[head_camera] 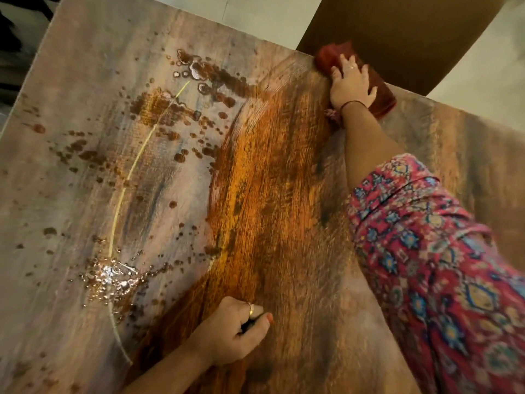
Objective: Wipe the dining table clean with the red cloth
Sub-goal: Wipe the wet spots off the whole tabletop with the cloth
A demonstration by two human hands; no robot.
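Folded red cloth (369,81) at wet table (71,194) far edge, right hand (350,86) fingers spread flat on it

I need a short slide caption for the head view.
Right hand presses red cloth at the wet table's far edge; droplets remain.

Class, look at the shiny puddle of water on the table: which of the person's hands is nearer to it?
Left. The left hand rests on the table just right of the puddle; the right hand presses the red cloth at the far edge.
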